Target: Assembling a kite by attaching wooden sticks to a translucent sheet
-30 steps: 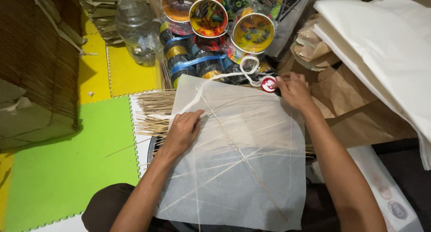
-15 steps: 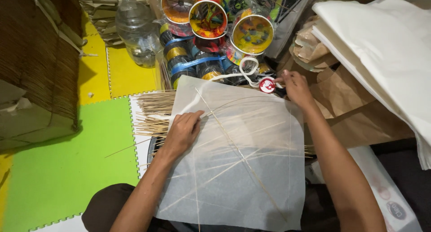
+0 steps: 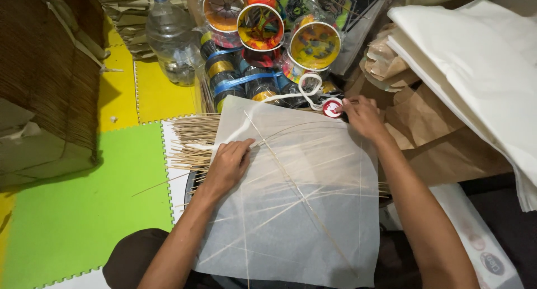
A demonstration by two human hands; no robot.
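A square sheet of thin white paper (image 3: 302, 199) lies in front of me with thin bamboo sticks (image 3: 296, 188) on and under it. My left hand (image 3: 229, 163) presses flat on the sheet's left part, fingers together. My right hand (image 3: 361, 114) is at the sheet's far right corner, fingertips touching a small red and white round roll (image 3: 332, 107). A white loop of tape or cord (image 3: 307, 88) trails from that roll. A bundle of bamboo sticks (image 3: 193, 141) pokes out from under the sheet on the left.
Colourful string spools (image 3: 260, 26) and banded reels stand at the back, next to a plastic water bottle (image 3: 170, 40). Brown paper (image 3: 430, 132) and a stack of white paper (image 3: 475, 60) lie on the right. Green and yellow foam mats (image 3: 84, 199) cover the floor; a woven box (image 3: 39, 82) stands left.
My right hand has slid a little from the sheet's corner toward the red and white roll. My left hand has stayed pressed on the paper.
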